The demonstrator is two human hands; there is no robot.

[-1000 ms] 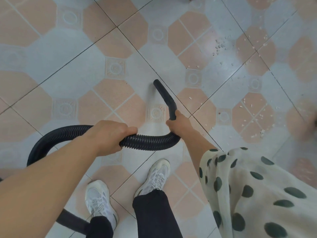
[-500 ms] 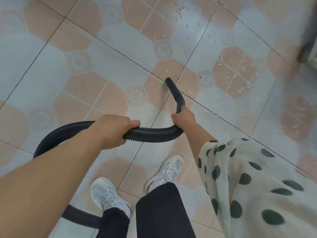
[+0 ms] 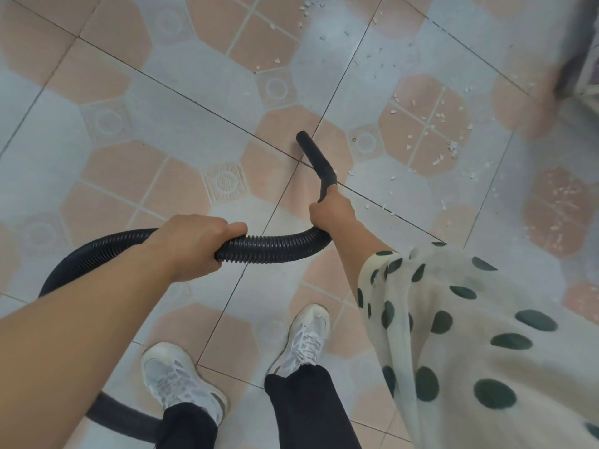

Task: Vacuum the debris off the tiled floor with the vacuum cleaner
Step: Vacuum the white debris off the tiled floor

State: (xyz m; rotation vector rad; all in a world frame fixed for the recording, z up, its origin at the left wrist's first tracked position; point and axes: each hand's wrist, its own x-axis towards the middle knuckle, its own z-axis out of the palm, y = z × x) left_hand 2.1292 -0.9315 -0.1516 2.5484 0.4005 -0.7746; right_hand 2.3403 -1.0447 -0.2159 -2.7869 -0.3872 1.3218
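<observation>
Looking down onto a tiled floor [image 3: 194, 89]. The right hand [image 3: 332, 210] grips the bend of a black vacuum nozzle [image 3: 316, 157], its tip pointing down at the floor. The left hand [image 3: 194, 244] wraps round the ribbed hose [image 3: 275, 246]. White debris [image 3: 431, 124] lies scattered to the right of the tip, apart from it. The best approach is probably to sweep the tip rightward, low and slow, while the left hand feeds slack.

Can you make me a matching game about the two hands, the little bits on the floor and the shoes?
1 left hand
2 right hand
3 debris
4 shoes

A scattered on the tiles right of the nozzle
B grips the ribbed hose
C grips the stiff nozzle
D white, near the bottom of the view

Pairs: 1-B, 2-C, 3-A, 4-D
</observation>
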